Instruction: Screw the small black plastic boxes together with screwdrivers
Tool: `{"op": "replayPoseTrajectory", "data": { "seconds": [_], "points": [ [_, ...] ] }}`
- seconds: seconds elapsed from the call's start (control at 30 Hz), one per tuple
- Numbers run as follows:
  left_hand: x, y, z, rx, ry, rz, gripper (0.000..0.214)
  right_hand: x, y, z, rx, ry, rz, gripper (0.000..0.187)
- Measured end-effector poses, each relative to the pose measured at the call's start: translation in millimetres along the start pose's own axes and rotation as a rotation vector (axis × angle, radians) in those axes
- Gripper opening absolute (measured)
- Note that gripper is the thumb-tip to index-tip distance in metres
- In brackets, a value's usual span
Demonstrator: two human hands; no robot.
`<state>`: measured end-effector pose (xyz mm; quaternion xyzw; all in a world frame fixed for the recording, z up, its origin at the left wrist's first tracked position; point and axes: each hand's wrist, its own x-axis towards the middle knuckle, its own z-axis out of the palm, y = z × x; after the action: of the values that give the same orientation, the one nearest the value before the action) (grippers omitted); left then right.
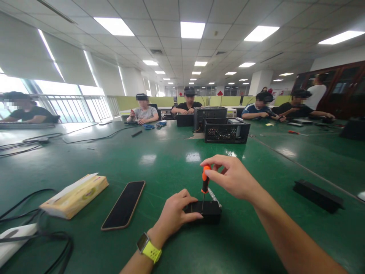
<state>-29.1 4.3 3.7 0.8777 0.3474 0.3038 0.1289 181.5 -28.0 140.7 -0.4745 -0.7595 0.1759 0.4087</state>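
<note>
now, right hand (232,175): pinching the screwdriver (205,176) by its orange upper handle, thumb and fingers closing around it.
left hand (178,209): grasping the left part of the box (213,216), thumb lying on the near side, fingers curling over the far side.
box: resting on the near middle of the table (91,160), right of the phone (124,205).
screwdriver: standing nearly upright, its shaft (203,201) pointing down onto the box; whether the tip is sitting in a screw is too small to tell.
handling: pressing straight down while turning slowly should be best, as leaning would be risking a slip toward the left thumb.
bracing: holding the box firmly should be stopping it from twisting.
bar (318,196): lying well apart on the right.
</note>
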Motion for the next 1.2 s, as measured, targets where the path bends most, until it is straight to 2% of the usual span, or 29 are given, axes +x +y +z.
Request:
{"op": "replayPoseTrajectory", "data": {
  "seconds": [0.33, 0.57, 0.8, 1.0, 1.2],
  "points": [
    [-0.5, -3.0, 1.7, 0.012, 0.005, 0.009, 0.044, -1.4, -2.0, -2.6, -0.029, -0.016, 0.000, 0.026],
    [-1.2, -3.2, 2.3, -0.006, 0.019, 0.021, 0.043, 0.3, 1.4, 0.2, 0.025, 0.007, -0.104, 0.017],
    [-0.8, -5.3, 3.3, -0.020, 0.020, 0.032, 0.046, -0.9, 4.3, 1.3, 0.194, -0.021, 0.060, 0.021],
    [-1.1, -4.3, 2.7, -0.013, 0.013, 0.018, 0.045, 0.6, 2.8, 3.3, 0.189, -0.002, -0.040, 0.017],
    [-0.2, -2.7, 1.8, -0.011, 0.012, 0.013, 0.043, -0.6, 2.0, 3.9, 0.318, -0.026, 0.068, 0.023]
  ]
}}
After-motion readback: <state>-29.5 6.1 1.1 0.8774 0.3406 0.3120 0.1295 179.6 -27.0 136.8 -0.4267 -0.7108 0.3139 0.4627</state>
